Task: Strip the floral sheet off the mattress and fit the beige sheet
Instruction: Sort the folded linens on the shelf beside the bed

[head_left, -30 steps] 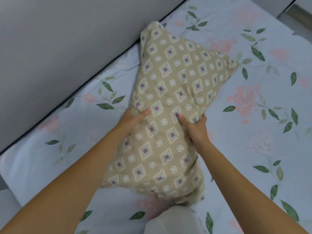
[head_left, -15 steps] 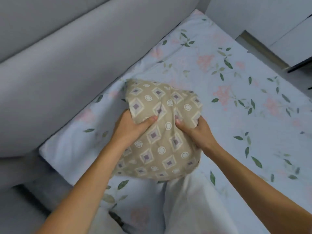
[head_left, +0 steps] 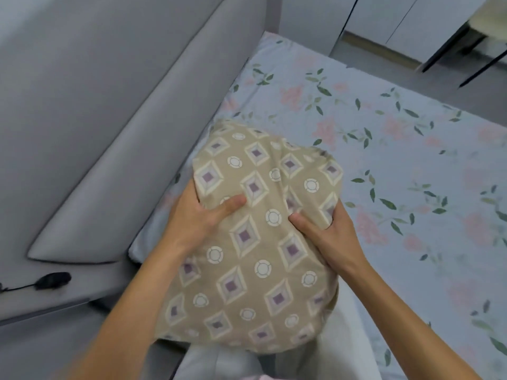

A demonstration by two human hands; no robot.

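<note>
A beige pillow (head_left: 255,259) with a diamond and circle print is held up in front of me, over the near corner of the bed. My left hand (head_left: 200,215) grips its left side, thumb pressed into the front. My right hand (head_left: 326,231) grips its right side the same way. The fingers of both hands are hidden behind the pillow. Under and beyond it lies the floral sheet (head_left: 397,165), pale blue with pink flowers and green leaves, spread flat over the mattress.
A grey padded headboard (head_left: 104,111) runs along the left of the bed. A black cable and plug (head_left: 52,279) lie on the grey ledge at lower left. White cupboards (head_left: 384,17) and dark chair legs (head_left: 444,48) stand beyond the bed's far end.
The pillow has come off the bed and towards me, bunched between both hands. My view has pulled back, so more of the headboard, ledge and far room shows.
</note>
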